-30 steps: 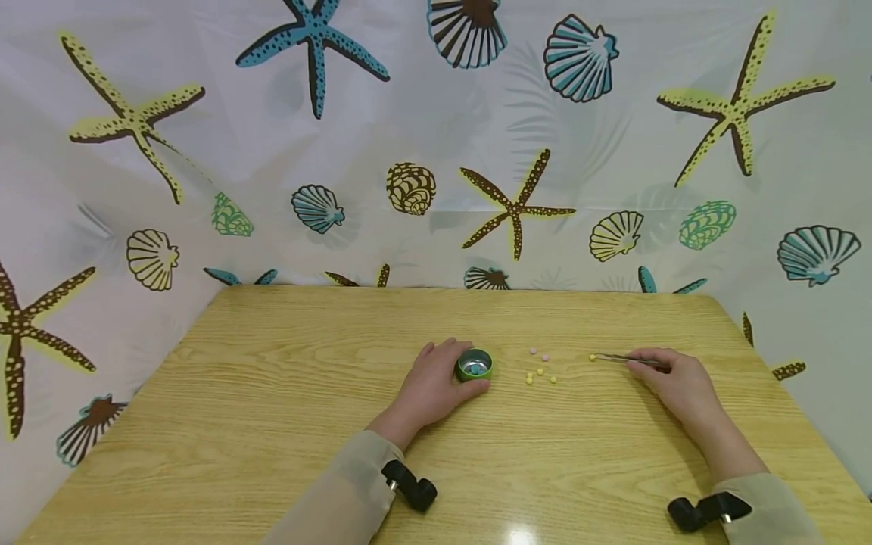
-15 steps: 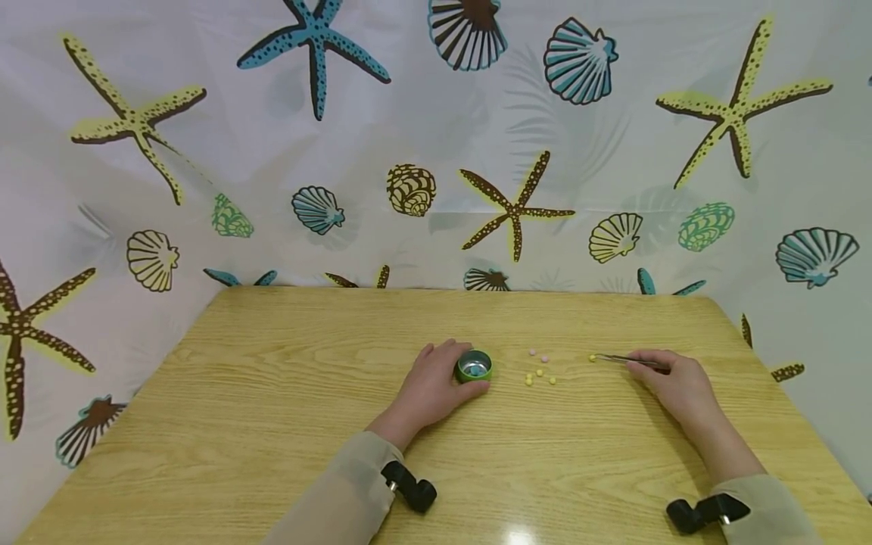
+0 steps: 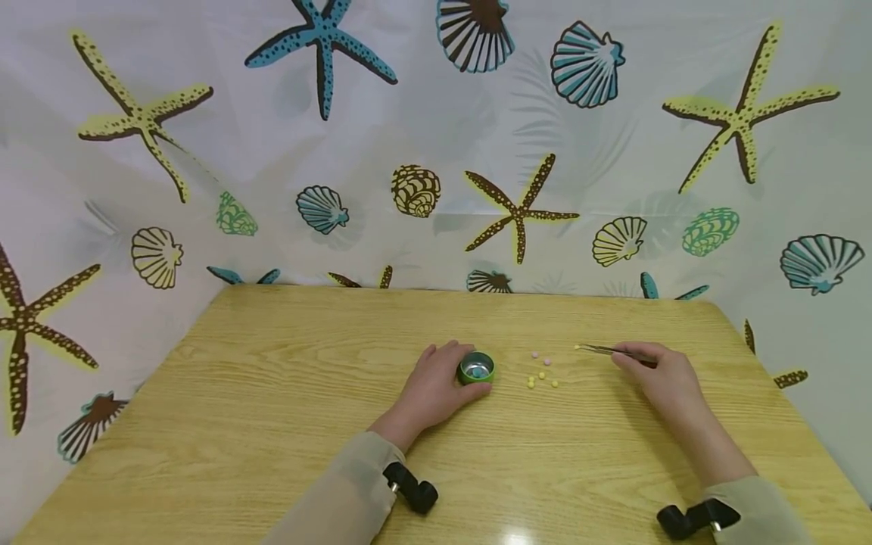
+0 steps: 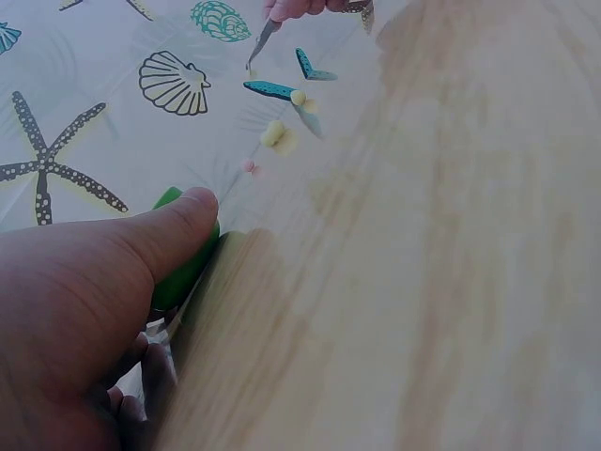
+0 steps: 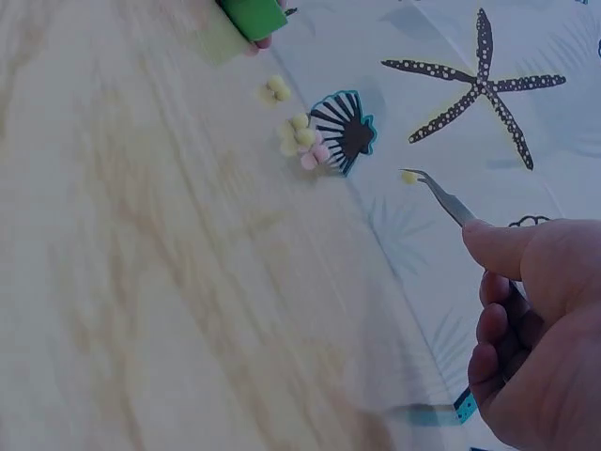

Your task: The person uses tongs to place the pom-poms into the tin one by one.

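Observation:
My left hand [image 3: 436,390] grips a small round green tin [image 3: 479,384] on the table, its thumb along the near side. Silvery inside, the tin holds something small and blue [image 3: 479,372]. To the right, my right hand [image 3: 664,375] pinches a pair of metal tweezers [image 3: 602,350] that point left. A small yellow ball [image 5: 408,177] sits between the curved tweezer tips, off the table. Between the hands lie two pink balls [image 3: 547,362] and several yellow balls [image 3: 555,384]. In the left wrist view, the thumb covers part of the tin [image 4: 183,272].
The wooden table [image 3: 272,363] extends around both hands. Behind it hangs a pale cloth [image 3: 381,113] printed with starfish and shells. Each wrist carries a black camera mount, one on the left sleeve [image 3: 411,488], one on the right [image 3: 698,518].
My right hand has lifted the yellow ball off the table with the tweezers and moved it slightly left. My left hand stays on the tin.

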A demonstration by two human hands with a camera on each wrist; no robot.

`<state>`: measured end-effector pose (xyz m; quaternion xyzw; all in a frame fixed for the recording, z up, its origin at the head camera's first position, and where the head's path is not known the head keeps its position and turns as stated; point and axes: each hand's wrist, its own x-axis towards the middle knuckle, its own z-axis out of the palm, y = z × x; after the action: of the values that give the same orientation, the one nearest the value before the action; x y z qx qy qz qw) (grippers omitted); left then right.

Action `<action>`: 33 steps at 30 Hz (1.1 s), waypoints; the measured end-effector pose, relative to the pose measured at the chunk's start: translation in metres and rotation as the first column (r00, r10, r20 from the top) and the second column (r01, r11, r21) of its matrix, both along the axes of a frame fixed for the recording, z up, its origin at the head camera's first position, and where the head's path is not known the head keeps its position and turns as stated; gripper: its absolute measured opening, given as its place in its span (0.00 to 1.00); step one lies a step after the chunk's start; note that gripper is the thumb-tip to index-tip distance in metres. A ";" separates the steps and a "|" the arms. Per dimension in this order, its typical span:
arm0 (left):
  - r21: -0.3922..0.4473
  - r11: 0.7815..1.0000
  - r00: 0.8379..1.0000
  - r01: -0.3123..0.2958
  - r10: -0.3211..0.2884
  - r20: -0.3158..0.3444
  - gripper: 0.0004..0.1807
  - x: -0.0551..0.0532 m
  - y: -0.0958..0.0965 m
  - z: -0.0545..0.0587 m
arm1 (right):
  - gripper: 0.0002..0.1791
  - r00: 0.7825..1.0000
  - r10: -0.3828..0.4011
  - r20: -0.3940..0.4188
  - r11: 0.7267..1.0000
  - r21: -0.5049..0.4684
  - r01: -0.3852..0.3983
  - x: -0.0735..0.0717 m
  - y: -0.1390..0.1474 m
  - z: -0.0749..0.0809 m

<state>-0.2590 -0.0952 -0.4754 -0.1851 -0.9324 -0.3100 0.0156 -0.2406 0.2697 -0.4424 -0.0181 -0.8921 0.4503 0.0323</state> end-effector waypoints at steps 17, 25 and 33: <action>0.007 1.000 1.000 0.004 -0.004 -0.011 0.38 0.000 -0.002 -0.001 | 0.22 0.990 0.125 -0.063 0.981 -0.142 -0.133 -0.009 -0.062 0.027; 0.009 1.000 1.000 0.008 -0.008 -0.016 0.39 0.000 -0.002 -0.001 | 0.16 0.976 0.199 -0.089 0.972 -0.111 -0.208 -0.008 -0.085 0.017; 0.008 1.000 1.000 0.008 -0.008 -0.010 0.38 -0.001 -0.002 -0.001 | 0.11 0.970 0.219 -0.104 0.972 -0.066 -0.227 -0.007 -0.098 0.011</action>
<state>-0.2596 -0.0971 -0.4766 -0.1902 -0.9303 -0.3131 0.0198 -0.2473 0.1718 -0.4315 0.1029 -0.8678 0.4856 0.0237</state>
